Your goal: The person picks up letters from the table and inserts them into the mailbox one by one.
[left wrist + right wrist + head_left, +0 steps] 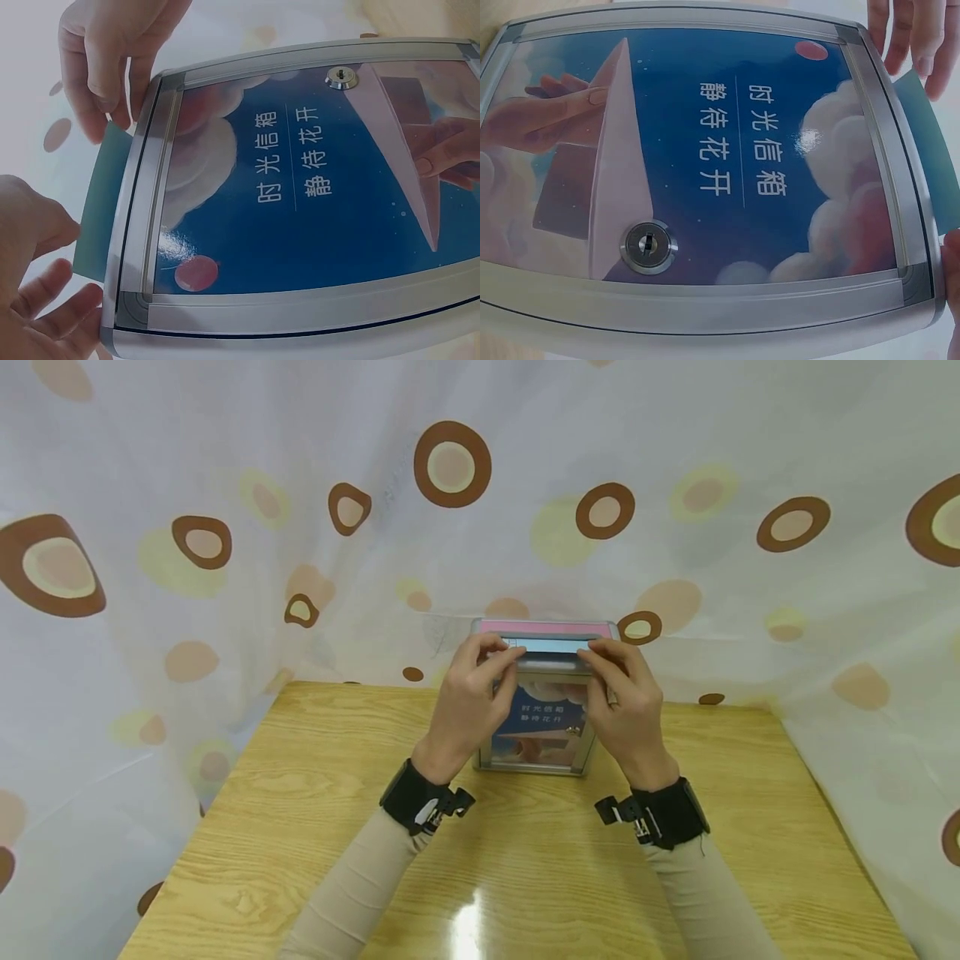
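A letter box [536,718] with a silver metal frame stands upright on the table, its blue picture front towards me. Along its top, a thin light-blue envelope [555,646] lies level across the box, with small printed marks near its left end. My left hand [474,689] pinches the left end of the envelope between thumb and fingers. The other end is pinched by my right hand [626,702]. In the left wrist view the envelope [101,202] looks blue-green and stands out past the top edge of the box; its lower edge is hidden behind the frame.
A round key lock [649,246] sits on the front panel, on the box's right side. The wooden table [337,743] extends around the box. Close behind it hangs a white curtain [525,510] with brown rings, which also runs along both sides.
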{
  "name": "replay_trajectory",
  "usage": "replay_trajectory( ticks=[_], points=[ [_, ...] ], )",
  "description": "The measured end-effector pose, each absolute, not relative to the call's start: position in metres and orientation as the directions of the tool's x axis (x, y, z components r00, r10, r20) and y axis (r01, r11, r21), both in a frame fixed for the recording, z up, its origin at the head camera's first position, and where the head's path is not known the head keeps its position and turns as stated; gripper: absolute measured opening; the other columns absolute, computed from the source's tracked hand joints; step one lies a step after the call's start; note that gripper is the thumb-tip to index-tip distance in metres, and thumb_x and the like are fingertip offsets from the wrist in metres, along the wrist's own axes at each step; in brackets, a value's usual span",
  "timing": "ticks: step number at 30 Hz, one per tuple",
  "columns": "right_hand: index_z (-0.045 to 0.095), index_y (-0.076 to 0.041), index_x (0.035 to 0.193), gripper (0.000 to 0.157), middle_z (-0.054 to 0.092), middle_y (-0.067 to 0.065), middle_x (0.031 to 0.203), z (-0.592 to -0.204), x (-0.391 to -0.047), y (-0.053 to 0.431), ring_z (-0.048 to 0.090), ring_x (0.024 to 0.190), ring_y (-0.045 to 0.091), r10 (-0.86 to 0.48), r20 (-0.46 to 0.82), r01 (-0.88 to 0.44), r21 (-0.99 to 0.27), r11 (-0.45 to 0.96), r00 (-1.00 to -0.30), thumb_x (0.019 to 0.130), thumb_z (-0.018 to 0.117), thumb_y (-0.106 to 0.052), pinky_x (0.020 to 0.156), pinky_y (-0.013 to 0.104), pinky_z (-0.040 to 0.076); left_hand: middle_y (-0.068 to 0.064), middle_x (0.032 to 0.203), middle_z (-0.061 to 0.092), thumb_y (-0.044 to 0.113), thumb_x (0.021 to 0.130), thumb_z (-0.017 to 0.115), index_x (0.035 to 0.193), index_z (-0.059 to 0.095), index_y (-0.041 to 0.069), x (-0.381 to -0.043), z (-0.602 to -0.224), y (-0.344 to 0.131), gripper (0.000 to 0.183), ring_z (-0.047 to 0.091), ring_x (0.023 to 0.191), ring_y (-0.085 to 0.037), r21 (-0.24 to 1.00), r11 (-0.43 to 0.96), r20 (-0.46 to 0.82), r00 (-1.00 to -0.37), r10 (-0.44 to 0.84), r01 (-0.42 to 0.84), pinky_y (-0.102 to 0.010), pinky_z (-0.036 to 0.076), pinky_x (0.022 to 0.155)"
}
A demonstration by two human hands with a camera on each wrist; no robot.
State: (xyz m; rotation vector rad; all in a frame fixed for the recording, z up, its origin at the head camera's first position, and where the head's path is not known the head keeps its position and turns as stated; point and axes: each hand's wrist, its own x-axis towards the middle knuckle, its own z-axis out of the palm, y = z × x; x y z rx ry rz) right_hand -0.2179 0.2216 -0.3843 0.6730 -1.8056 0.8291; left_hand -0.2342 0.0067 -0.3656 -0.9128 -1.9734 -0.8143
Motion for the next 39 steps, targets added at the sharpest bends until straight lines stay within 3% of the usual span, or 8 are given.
replay_trajectory(
  ticks=[7, 20, 33, 39],
  points=[
    [0.073, 0.012, 0.112, 0.026, 0.062, 0.030, 0.119, -0.3823, -0.2189, 0.2199, 0.062, 0.098, 0.039, -0.068, 0.923, -0.736, -0.255, 0.628, -0.378, 0.097, 0.053, 0.014, 0.085, 0.022, 0.046, -0.019, 0.111, 0.056, 0.001, 0.100, 0.060, 0.118, 0.074, -0.001, -0.2337, -0.3650, 0.0062, 0.023, 0.053, 0.089, -0.025, 0.254, 0.530, 0.832, -0.462, 0.306, 0.809, -0.031, 0.049, 0.071],
    [0.074, 0.012, 0.112, 0.026, 0.061, 0.030, 0.117, -0.3803, -0.2203, 0.2183, 0.060, 0.087, 0.035, -0.028, 0.903, -0.689, -0.306, 0.657, -0.428, 0.096, 0.053, 0.013, 0.075, 0.019, 0.040, -0.019, 0.118, 0.056, 0.006, 0.101, 0.062, 0.123, 0.070, -0.002, -0.2315, -0.3647, 0.0078, 0.025, 0.056, 0.098, -0.027, 0.292, 0.542, 0.795, -0.515, 0.321, 0.788, -0.030, 0.052, 0.076],
    [0.075, 0.011, 0.109, 0.023, 0.061, 0.029, 0.109, -0.3777, -0.2191, 0.2200, 0.062, 0.086, 0.035, -0.064, 0.892, -0.657, -0.280, 0.700, -0.448, 0.097, 0.055, 0.009, 0.071, 0.022, 0.043, -0.017, 0.116, 0.059, 0.006, 0.100, 0.063, 0.123, 0.071, -0.004, -0.2287, -0.3631, 0.0091, 0.026, 0.062, 0.100, -0.025, 0.258, 0.561, 0.789, -0.507, 0.346, 0.786, -0.025, 0.055, 0.074],
    [0.075, 0.010, 0.110, 0.024, 0.062, 0.029, 0.109, -0.3765, -0.2169, 0.2196, 0.063, 0.089, 0.035, -0.062, 0.887, -0.651, -0.286, 0.703, -0.457, 0.096, 0.056, 0.011, 0.072, 0.027, 0.046, -0.017, 0.116, 0.060, 0.005, 0.100, 0.062, 0.122, 0.071, -0.004, -0.2300, -0.3624, 0.0103, 0.025, 0.064, 0.102, -0.026, 0.268, 0.561, 0.785, -0.515, 0.344, 0.783, -0.030, 0.056, 0.080]
  ],
)
